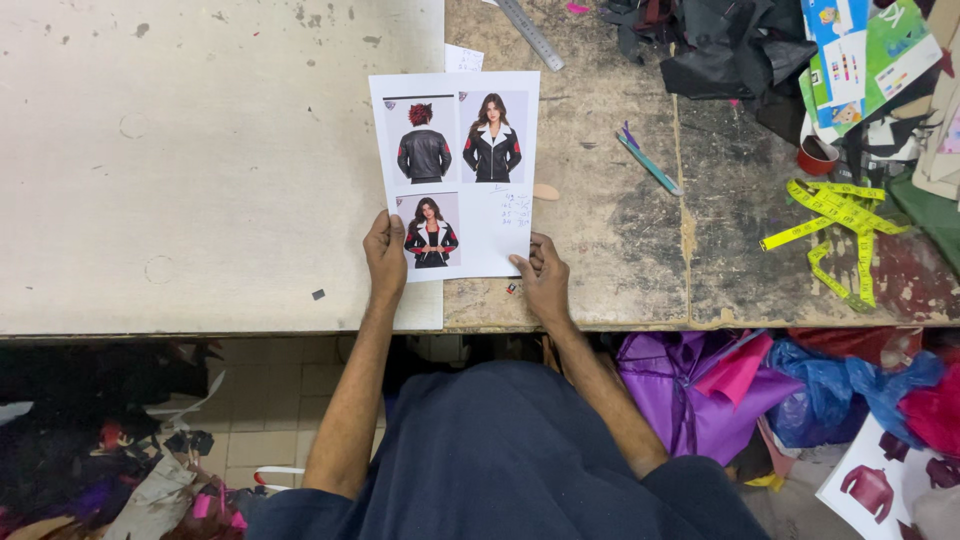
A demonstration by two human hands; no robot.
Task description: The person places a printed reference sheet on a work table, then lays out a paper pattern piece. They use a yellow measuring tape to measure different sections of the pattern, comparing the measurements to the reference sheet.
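A white printed sheet [505, 130] with three pictures of a person in a black jacket lies flat on the worn wooden table [620, 250], overlapping a pale board [200, 160]. My left hand [385, 258] rests on the sheet's lower left corner, thumb on the paper. My right hand [543, 278] presses the sheet's lower right corner with its fingertips. Both hands hold the sheet down near the table's front edge.
A metal ruler [530, 33], a teal pen [650, 165], a yellow measuring tape [840, 225], a tape roll [815, 155], dark fabric [730, 45] and colourful packets [865, 55] lie on the right. Purple and blue bags [700, 385] and fabric scraps [110, 460] sit below.
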